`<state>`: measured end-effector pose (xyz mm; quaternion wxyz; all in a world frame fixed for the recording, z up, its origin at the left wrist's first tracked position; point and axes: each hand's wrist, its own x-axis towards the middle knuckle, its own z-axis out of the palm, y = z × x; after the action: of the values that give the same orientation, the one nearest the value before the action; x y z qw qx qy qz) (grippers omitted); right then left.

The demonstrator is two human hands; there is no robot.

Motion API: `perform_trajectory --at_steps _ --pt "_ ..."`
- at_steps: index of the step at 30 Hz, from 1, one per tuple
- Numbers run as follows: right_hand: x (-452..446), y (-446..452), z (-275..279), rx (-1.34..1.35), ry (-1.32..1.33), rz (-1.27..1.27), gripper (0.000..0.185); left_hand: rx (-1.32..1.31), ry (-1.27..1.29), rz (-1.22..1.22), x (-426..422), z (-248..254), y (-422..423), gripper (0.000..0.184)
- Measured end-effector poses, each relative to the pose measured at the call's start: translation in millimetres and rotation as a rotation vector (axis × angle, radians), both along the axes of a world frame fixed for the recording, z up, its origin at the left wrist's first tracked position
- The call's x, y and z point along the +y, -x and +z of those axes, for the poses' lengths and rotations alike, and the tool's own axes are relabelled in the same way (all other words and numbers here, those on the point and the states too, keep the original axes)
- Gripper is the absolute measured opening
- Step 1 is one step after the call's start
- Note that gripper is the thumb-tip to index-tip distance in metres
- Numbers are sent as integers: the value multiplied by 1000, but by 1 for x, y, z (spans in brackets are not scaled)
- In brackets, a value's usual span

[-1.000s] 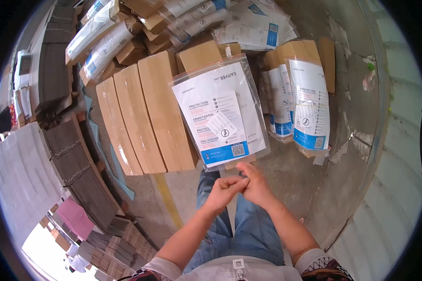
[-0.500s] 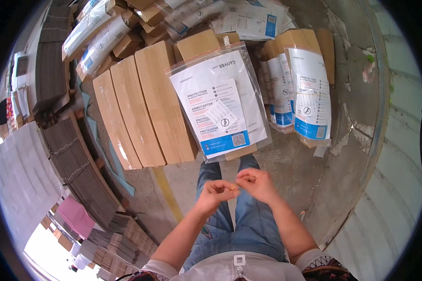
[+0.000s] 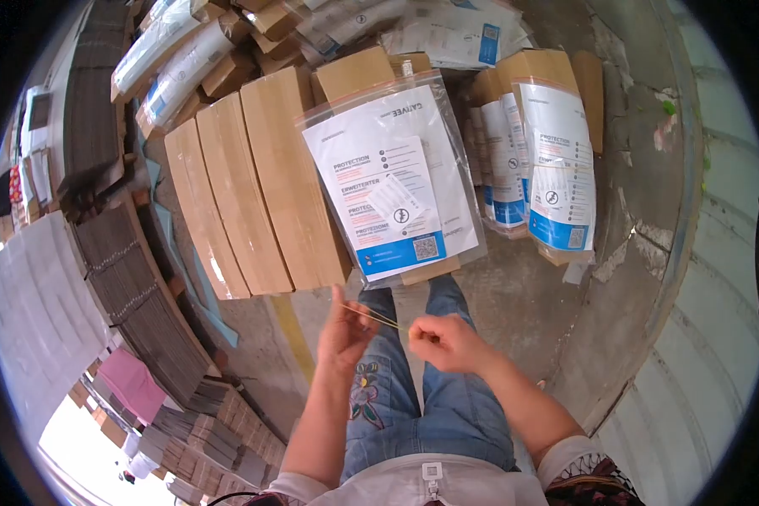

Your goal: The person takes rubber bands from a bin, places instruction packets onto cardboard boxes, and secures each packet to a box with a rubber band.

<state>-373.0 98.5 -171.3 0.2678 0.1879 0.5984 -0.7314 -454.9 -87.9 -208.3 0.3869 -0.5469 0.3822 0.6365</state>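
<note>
- Just beyond the hands, a flat clear plastic bag (image 3: 371,102) lies on a cardboard box (image 3: 430,271), of which one end shows under the near edge of the bag. Inside are white printed sheets (image 3: 346,145) with a blue strip at the bottom, and a small white label (image 3: 396,201) lies slantwise over them (if it is in the bag or on top, I cannot tell).
- Left of this bag, three long boxes (image 3: 243,190) lie side by side, closed with tape.
- Right of it, two wrapped boxes (image 3: 565,139) have bags with printed papers bent around them.
- At the far side, more wrapped boxes (image 3: 181,101) and some flat bags (image 3: 455,34) are heaped.
- Between the two hands, in front of the jeans (image 3: 464,396), a thin yellowish rubber band (image 3: 384,318) is stretched, apart from the bag. The left hand (image 3: 346,333) is half open, with the band over its fingers; the right hand (image 3: 449,343) has its fingers curled tight on the other end.
- Below, the floor (image 3: 523,325) is grey, with a yellow stripe (image 3: 291,337).
- Along the left are stacks of flat cardboard (image 3: 135,278) and a pink cloth (image 3: 131,384); along the right, a pale wall (image 3: 700,354).
</note>
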Motion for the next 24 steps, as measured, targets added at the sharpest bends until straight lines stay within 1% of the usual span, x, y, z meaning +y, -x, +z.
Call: perform_trajectory --at_steps 1,3,4,5,6,8,11,12,14,15,17,20,21,24 --pt "-3 -9 -14 101 -147 28 6 -16 119 -86 -8 -4 3 42" --pt "-11 -30 -51 302 -445 85 6 -12 57 -68 -15 -11 2 42" --pt "-12 -32 -56 237 -386 56 7 -14 31 -60 -21 -15 -1 41" --pt "-17 -33 -59 170 -323 27 9 78 -101 11 -26 -21 -4 41" --pt "-22 -34 -62 103 -259 -2 11 159 -71 13 -27 -28 -8 40" --pt "-32 -41 -72 63 -238 -68 11 330 -20 17 2 -29 -1 39" --pt "-36 -42 -82 69 -255 -219 12 626 132 -187 45 -20 6 45" --pt "-36 -41 -84 79 -264 -279 13 705 210 -333 57 -26 5 49" --pt "-21 -31 -81 130 -473 -354 12 864 366 -629 79 -39 6 57" --pt "-11 -25 -81 157 -578 -391 12 806 439 -648 85 -49 5 58" --pt "7 -20 -89 -3 -659 -465 23 687 584 -682 92 -70 4 61" --pt "25 -31 -120 -60 -782 -339 40 484 248 -643 92 -85 4 68" --pt "27 -38 -138 -27 -761 -320 42 503 233 -597 90 -94 0 64" --pt "20 -43 -168 229 -761 -502 32 453 213 -683 88 -96 6 65"
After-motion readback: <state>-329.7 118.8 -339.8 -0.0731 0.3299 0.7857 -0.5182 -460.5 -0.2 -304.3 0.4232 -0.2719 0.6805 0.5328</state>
